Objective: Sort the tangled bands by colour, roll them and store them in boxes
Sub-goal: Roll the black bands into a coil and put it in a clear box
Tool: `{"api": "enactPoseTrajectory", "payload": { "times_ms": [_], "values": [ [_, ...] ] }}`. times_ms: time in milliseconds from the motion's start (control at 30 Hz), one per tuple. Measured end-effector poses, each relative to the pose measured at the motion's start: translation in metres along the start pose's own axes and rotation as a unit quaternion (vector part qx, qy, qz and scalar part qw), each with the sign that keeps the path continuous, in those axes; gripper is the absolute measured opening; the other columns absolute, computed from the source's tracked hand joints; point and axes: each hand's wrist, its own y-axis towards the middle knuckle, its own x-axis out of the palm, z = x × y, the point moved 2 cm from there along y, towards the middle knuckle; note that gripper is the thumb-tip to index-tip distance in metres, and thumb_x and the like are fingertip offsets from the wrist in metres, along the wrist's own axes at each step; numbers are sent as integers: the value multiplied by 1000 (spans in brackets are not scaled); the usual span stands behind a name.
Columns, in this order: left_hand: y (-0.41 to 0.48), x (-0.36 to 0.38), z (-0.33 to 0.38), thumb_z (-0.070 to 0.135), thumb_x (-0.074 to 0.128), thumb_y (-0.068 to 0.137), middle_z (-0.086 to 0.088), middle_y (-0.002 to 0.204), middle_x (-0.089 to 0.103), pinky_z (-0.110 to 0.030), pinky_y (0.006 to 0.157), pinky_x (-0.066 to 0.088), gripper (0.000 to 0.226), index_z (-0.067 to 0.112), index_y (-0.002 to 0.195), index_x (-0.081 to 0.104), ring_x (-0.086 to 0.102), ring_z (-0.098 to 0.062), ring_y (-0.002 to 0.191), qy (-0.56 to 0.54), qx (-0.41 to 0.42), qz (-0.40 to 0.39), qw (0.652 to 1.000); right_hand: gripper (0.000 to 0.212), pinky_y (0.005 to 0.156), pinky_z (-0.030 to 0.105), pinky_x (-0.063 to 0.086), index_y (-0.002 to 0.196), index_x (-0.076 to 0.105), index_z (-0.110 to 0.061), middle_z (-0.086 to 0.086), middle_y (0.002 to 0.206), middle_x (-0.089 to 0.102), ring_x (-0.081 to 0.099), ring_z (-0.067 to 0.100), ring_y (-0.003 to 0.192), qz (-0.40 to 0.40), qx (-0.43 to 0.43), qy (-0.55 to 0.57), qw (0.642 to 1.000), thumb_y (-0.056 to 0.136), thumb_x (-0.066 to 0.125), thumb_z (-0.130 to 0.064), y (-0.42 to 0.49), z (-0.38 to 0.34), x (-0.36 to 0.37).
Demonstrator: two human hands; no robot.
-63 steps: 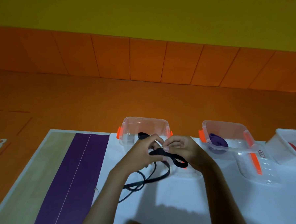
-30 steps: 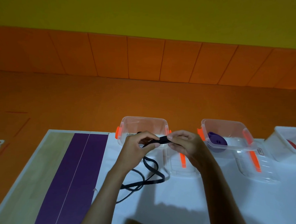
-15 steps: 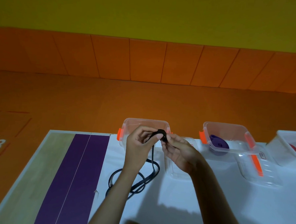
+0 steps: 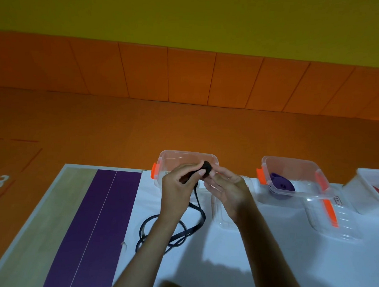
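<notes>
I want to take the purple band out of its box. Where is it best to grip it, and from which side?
Probably pinch the purple band across its coil, coming from straight above: it lies low in the clear box, whose top is open and whose walls block every side.

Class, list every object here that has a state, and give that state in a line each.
black band: partly rolled, tail loose on the table.
left hand: pinches the roll.
right hand: straight fingers touch the roll.
left box: open, lid off.
middle box: open, holds a band.
purple band: rolled, inside the middle box.
lid: off, lying flat on the table.
</notes>
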Motion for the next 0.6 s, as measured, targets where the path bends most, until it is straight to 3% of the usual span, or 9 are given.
{"api": "enactPoseTrajectory", "payload": {
  "times_ms": [67,133,200,300,400,500,600],
  "values": [
    [2,-1,2,11,74,97,14,109,79,-12,87,53,28,32,115,79,74,-8,102,26,18,-7,999,23,94,33,63,119,77,-13,15,113,80,78,29,106,-3,-29,-51,998,97,72,-17,-2,-7,3],
    [3,0,3,9,72,99,15,112,79,-14,89,54,29,29,119,78,73,-8,105,55,44,-27,997,30,86,30,64,120,77,-15,15,110,80,79,31,102,-12,-55,-64,996,93,76,-26,-5,-14,7],
    [4,3,5,10,71,100,14,116,78,-17,94,53,27,23,123,78,71,-10,114,70,62,-45,995,26,80,28,63,106,82,-20,16,104,80,79,33,96,6,-87,-74,993,82,83,-29,-7,-20,9],
    [4,4,4,14,71,100,11,121,73,-17,96,51,30,22,129,76,66,-10,119,72,62,-69,993,9,79,31,64,95,84,-20,16,103,80,80,35,94,20,-126,-75,989,86,83,-19,-7,-25,8],
    [8,0,4,16,71,100,9,115,73,-14,93,50,31,28,128,76,67,-12,113,27,26,-84,996,7,80,33,65,94,84,-18,16,106,80,79,37,97,13,-133,-62,989,89,81,-12,-6,-24,9],
    [11,-1,8,13,75,97,7,113,78,-4,98,43,26,19,122,79,71,-9,111,-20,15,-56,998,14,80,32,64,100,83,-18,14,107,79,78,35,101,3,-151,-60,987,85,83,-21,-7,-23,12],
    [10,2,10,13,83,91,2,109,79,-24,92,57,21,13,111,77,75,-19,107,-86,-8,-3,996,26,83,28,62,109,80,-23,3,101,81,78,20,97,39,-203,-147,967,85,81,-32,-7,-24,13]
  ]
}}
